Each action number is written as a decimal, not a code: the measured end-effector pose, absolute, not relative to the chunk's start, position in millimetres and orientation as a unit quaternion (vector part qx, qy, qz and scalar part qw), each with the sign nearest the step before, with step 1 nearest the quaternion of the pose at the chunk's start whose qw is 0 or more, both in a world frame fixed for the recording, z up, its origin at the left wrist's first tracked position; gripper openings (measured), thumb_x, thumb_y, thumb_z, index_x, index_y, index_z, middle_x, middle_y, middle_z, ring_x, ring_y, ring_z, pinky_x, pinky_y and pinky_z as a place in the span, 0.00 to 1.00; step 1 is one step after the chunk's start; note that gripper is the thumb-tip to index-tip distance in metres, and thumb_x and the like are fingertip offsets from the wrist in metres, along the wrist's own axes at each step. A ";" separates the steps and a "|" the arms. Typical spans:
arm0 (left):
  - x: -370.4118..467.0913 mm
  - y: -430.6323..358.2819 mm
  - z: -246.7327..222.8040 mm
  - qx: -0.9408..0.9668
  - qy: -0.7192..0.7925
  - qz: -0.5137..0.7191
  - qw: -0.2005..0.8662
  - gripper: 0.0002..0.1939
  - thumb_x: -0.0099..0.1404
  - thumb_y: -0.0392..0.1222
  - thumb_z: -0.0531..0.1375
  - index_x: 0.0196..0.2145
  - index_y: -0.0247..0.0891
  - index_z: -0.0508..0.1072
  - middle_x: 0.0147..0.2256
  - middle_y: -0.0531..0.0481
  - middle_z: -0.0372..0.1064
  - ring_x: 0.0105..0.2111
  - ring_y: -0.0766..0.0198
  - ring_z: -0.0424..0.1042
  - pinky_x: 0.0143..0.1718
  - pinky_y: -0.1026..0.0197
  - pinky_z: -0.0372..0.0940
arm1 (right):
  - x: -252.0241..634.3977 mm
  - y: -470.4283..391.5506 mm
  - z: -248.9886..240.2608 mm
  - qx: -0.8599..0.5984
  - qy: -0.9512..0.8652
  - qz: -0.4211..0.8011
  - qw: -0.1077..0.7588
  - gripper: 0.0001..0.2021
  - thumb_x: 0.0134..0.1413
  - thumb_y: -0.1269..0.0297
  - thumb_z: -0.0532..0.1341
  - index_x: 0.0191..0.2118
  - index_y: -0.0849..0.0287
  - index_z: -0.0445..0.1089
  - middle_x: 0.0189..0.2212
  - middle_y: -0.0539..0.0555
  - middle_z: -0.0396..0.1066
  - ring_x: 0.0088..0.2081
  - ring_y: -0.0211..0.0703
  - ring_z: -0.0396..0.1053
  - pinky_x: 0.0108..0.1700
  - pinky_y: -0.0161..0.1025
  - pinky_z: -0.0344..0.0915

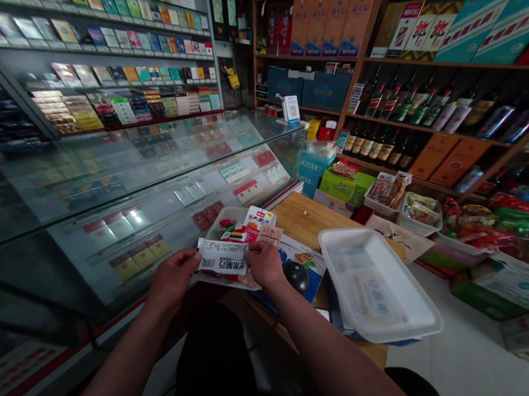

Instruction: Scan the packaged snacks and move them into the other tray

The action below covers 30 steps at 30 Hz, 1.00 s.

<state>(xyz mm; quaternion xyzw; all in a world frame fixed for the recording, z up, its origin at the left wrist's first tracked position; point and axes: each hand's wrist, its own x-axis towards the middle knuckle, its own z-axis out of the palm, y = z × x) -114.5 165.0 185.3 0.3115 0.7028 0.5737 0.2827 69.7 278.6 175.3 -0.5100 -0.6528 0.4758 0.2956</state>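
Note:
Both of my hands hold a small silver-white snack packet (221,257) with dark printing and a barcode. My left hand (173,277) pinches its left end, and my right hand (263,264) grips its right end. Directly beneath the packet is a white plastic tray (218,219) holding several other snack packets, among them a red-and-white packet (259,219). The lower part of the tray is mostly hidden by the held packet and my hands. Right of my right hand, a black rounded object (296,276) rests on a blue printed box (318,265).
A larger white plastic tray (408,310) with a few pale packets inside stands on the wooden table (303,210). A glass display counter (151,206) runs along the left. Snack bins (421,214) and bottle shelves (418,126) stand at the back right. A cable (264,336) hangs below the table.

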 end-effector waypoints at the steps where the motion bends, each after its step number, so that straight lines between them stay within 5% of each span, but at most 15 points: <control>1: -110.4 167.7 186.6 0.313 0.701 0.576 0.281 0.22 0.52 0.55 0.67 0.39 0.36 0.79 0.34 0.49 0.79 0.32 0.60 0.75 0.37 0.60 0.68 | 75.4 280.8 178.6 -0.514 -0.655 0.464 0.301 0.05 0.50 0.72 0.63 0.31 0.58 0.77 0.27 0.49 0.77 0.30 0.39 0.72 0.33 0.32 0.64; 10: -72.8 204.4 179.0 0.371 0.661 0.569 0.318 0.26 0.53 0.55 0.68 0.45 0.37 0.77 0.38 0.48 0.79 0.36 0.59 0.76 0.39 0.59 0.69 | 132.1 310.4 182.4 -0.506 -0.634 0.482 0.332 0.10 0.47 0.73 0.62 0.35 0.59 0.79 0.28 0.49 0.78 0.29 0.38 0.73 0.32 0.31 0.64; 30: 5.8 292.5 182.0 0.587 0.655 0.399 0.258 0.11 0.62 0.49 0.59 0.31 0.39 0.75 0.30 0.51 0.76 0.32 0.60 0.73 0.36 0.61 0.63 | 241.9 350.0 178.4 -0.574 -0.662 0.338 0.343 0.06 0.51 0.68 0.62 0.30 0.60 0.78 0.24 0.49 0.75 0.28 0.37 0.69 0.31 0.32 0.59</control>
